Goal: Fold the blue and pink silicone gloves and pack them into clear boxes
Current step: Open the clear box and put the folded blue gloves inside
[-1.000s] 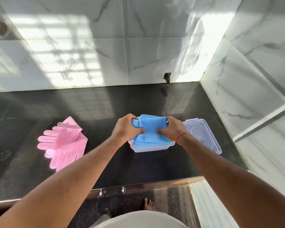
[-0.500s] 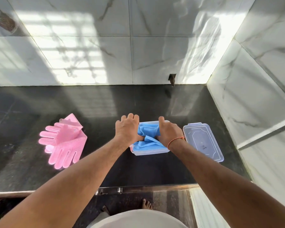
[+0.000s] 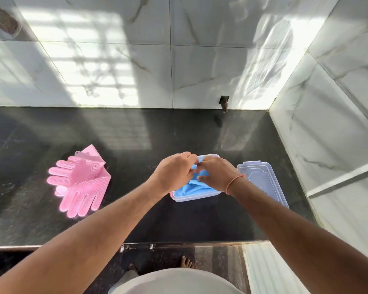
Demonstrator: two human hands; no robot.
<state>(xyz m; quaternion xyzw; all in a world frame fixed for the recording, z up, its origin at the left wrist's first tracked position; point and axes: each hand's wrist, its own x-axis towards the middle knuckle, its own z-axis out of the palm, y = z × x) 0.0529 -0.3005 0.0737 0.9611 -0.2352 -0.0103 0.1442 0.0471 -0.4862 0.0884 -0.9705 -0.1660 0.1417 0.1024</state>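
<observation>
A clear box (image 3: 191, 197) stands on the black counter (image 3: 136, 134), with the folded blue gloves (image 3: 190, 189) lying inside it. My left hand (image 3: 174, 174) and my right hand (image 3: 216, 175) meet over the box's far half, fingers pinching a fold of the blue gloves. The hands hide most of the box's back part. The pink gloves (image 3: 81, 183) lie flat and overlapped on the counter to the left, fingers pointing toward me.
The box's clear lid (image 3: 263, 181) lies flat right of the box, close to the marble side wall (image 3: 327, 134). A marble back wall rises behind the counter. The counter's front edge (image 3: 136, 246) runs below my forearms.
The blue gloves went from held above the box to pressed down inside it. Both hands have shifted toward the box's far side and now pinch the fabric together.
</observation>
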